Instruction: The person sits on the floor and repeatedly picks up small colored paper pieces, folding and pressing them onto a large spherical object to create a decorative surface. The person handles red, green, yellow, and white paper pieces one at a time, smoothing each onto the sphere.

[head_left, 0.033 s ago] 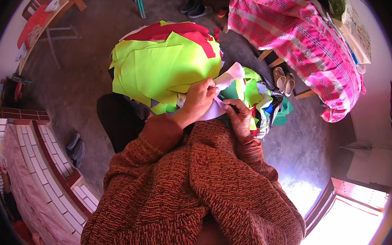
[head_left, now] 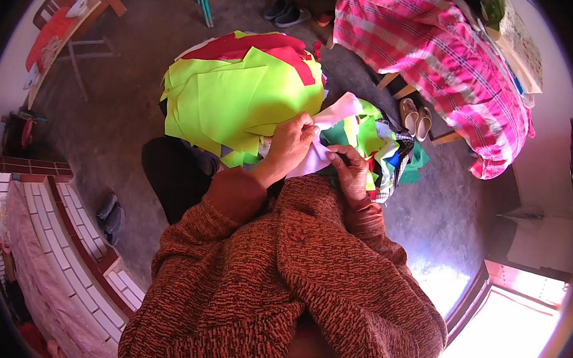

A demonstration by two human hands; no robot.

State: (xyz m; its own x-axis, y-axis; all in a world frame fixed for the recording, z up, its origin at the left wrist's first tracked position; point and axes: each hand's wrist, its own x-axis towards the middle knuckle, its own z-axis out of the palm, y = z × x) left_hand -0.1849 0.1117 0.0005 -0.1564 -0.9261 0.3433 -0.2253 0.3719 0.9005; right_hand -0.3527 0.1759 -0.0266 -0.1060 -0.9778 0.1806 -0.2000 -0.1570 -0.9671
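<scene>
Pink cloth [head_left: 307, 163] lies between our two hands, above our lap, one end hanging below the fingers and the other reaching up beyond them to the right. Our left hand [head_left: 287, 145] is clamped on it, the fingers curled in and the thumb pressed over. Our right hand [head_left: 353, 177], lower and just beside, pinches its edge between thumb and forefinger; the hands are near each other but not touching.

Beyond our left hand sits a big pile of yellow cloth [head_left: 221, 101], with red cloth [head_left: 241, 47] along its far side. Just past our right hand is a heap of mixed scraps [head_left: 369, 133]. Farther off to the right of that hand we see beige shoes [head_left: 416, 118] and a pink checked cover [head_left: 422, 49].
</scene>
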